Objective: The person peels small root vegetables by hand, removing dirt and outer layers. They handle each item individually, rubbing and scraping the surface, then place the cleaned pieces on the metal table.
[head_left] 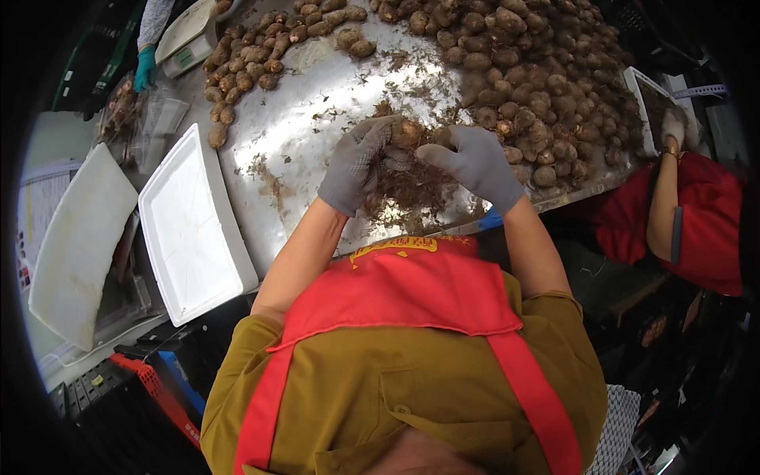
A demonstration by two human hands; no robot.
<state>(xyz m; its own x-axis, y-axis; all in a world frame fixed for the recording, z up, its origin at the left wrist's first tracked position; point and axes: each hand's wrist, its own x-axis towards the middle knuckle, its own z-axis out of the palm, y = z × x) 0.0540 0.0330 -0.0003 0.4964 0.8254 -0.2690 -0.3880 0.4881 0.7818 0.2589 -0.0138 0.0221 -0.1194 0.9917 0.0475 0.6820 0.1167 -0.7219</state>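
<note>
My left hand [363, 160], in a grey dotted work glove, grips a small brown taro corm [407, 134] above the metal table [309, 139]. Close on its right is my right hand [475, 163], gloved in the same grey, with the thumb and fingers curled towards the corm. Something brown and fibrous shows at its fingertips; whether it is pinched there cannot be made out. Beneath both hands lies a heap of loose brown husk fibres [409, 193]. The nearest corms of a large unsorted pile [534, 113] lie just beyond my right hand.
Cleaner corms [255, 56] line the table's far left, by a scale [187, 38]. A white foam tray [190, 225] stands at the left edge. A teal-gloved hand [145, 68] reaches in at upper left. Another person's gloved hand [674, 127] is at a white tray [638, 113] on the right.
</note>
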